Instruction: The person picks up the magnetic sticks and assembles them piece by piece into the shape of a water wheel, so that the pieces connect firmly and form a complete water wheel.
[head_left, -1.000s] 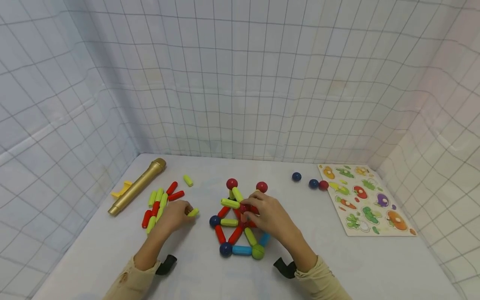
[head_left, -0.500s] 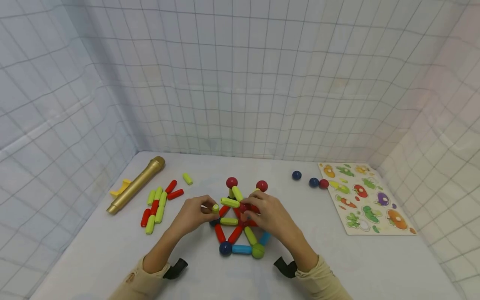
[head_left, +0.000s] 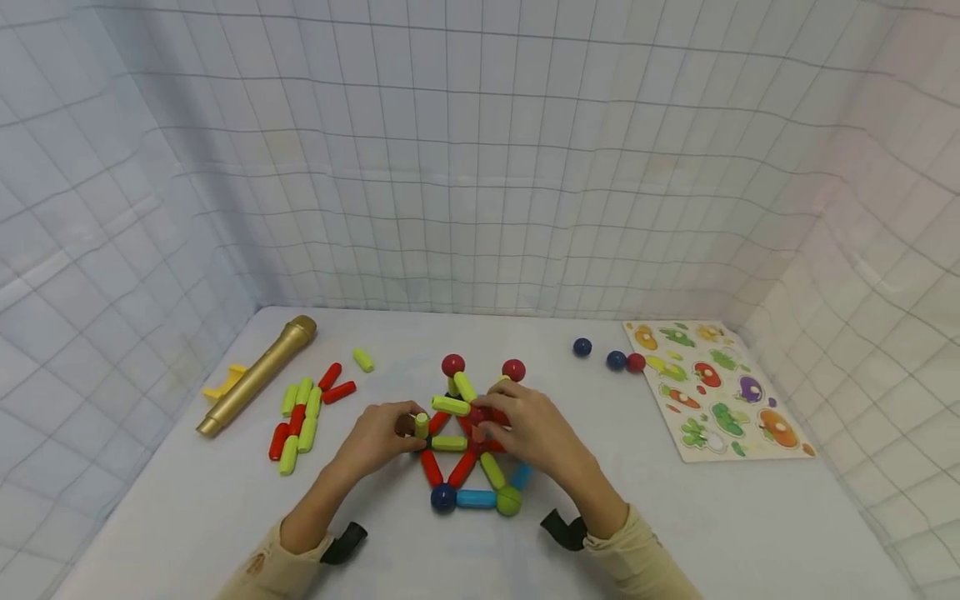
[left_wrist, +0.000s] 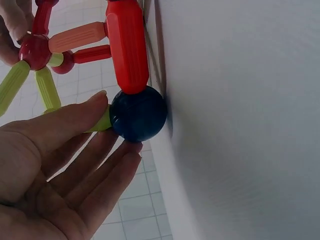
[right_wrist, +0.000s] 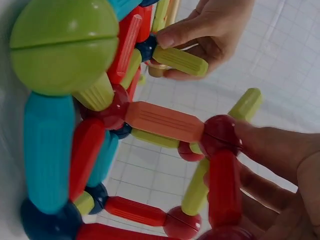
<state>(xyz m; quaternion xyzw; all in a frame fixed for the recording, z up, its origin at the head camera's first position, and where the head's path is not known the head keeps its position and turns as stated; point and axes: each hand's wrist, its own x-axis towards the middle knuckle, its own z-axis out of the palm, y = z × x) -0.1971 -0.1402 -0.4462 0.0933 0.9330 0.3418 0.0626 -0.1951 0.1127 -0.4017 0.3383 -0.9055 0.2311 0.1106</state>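
A structure of coloured rods and balls stands on the white table, with a flat base and raised parts. At its left corner my left hand pinches a yellow-green rod, which stands up from a dark blue ball. In the right wrist view this rod's end meets that ball. My right hand holds the raised red ball at the middle between thumb and fingers. An orange rod runs from it down to the base, and another yellow-green rod sticks out leftward from it.
Loose red and yellow-green rods lie left of the structure, beside a gold microphone and a yellow piece. Loose balls and a vegetable puzzle board lie at the right. Grid-patterned cloth walls enclose the table.
My left hand has moved right from near the loose rods to the structure's left corner, and its yellow-green rod has turned upright. My right hand stays on the red ball.
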